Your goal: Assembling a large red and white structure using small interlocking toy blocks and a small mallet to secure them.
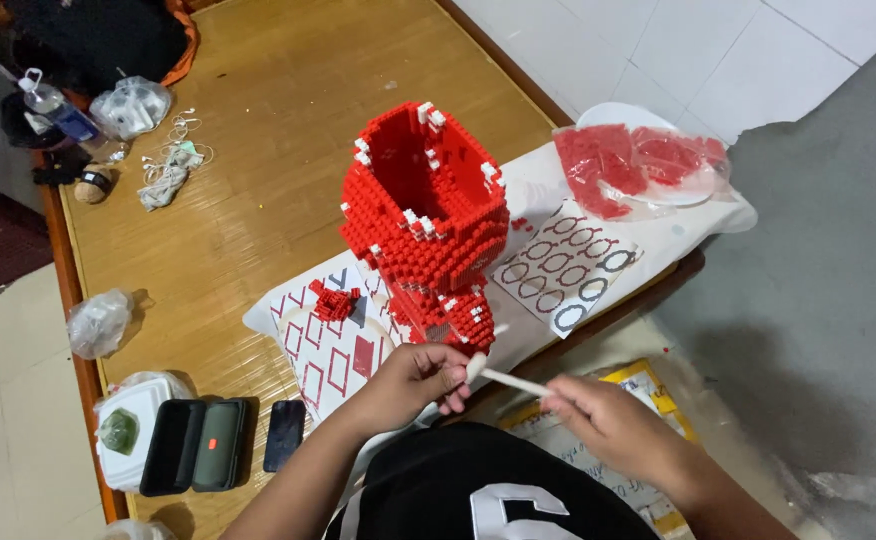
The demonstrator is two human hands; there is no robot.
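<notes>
Tall red model built of tiny plastic bricks w/ white studs (426, 225) stands upright on white printed paper sheets (333, 355) on the bamboo-mat counter (258, 130), just above both hands. Left hand (420, 380) sits at the model's base, fingers curled together round something too small to tell. Right hand (608, 420), lower right, pinches a slim white plastic tool (503, 378), its tip touching the left fingers. Small loose red brick pile (335, 300) lies left of the model; clear bag of red bricks (638, 165) well apart at upper right.
</notes>
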